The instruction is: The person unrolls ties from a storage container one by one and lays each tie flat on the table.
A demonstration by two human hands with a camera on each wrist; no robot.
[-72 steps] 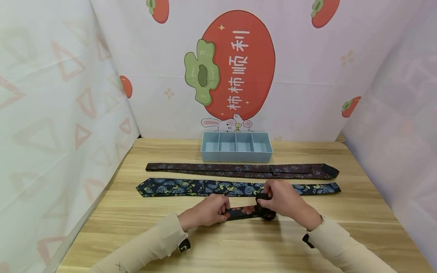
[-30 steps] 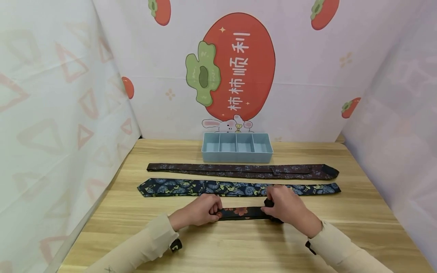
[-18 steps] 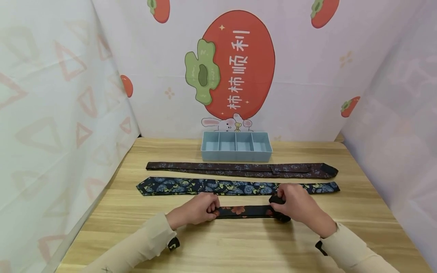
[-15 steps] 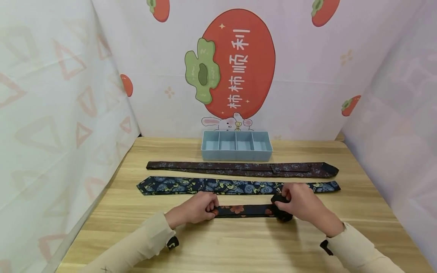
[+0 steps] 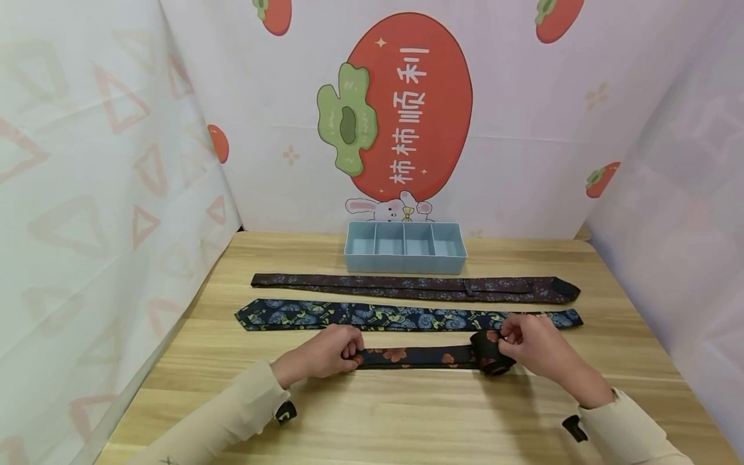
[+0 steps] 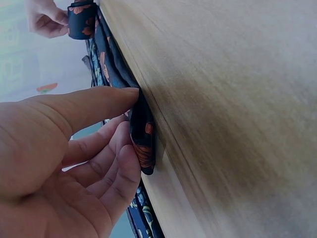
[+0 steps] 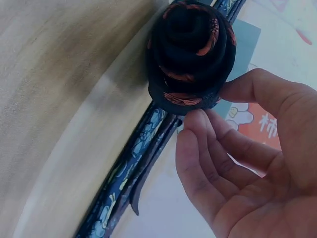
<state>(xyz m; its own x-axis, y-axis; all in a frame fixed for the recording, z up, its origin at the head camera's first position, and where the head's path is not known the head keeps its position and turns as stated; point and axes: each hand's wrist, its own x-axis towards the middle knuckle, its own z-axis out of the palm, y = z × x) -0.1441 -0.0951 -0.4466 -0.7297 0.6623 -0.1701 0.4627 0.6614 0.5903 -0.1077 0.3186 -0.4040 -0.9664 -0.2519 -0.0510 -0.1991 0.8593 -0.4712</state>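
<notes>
A dark necktie with orange flowers (image 5: 395,355) lies in a flat strip near the front of the table, its right part wound into a roll (image 5: 488,354). My left hand (image 5: 325,352) pinches the flat left end between thumb and fingers; the left wrist view shows the folded tip (image 6: 143,153) there. At the roll's right side, my right hand (image 5: 535,342) pinches its outer layer with thumb and fingertips. The right wrist view shows the spiral end of the roll (image 7: 190,54). Just behind lies a navy necktie with blue and yellow figures (image 5: 360,315), partly covered by my right fingers.
Farther back, a dark maroon necktie with small blue flowers (image 5: 372,284) lies lengthwise. Behind it stands a light blue box (image 5: 405,265) with several compartments. Printed cloth (image 5: 523,129) hangs at the back and both sides of the wooden table (image 5: 395,420).
My right hand and the roll have moved right, while my left hand has slid left. A longer flat stretch of the flowered necktie now shows between them.
</notes>
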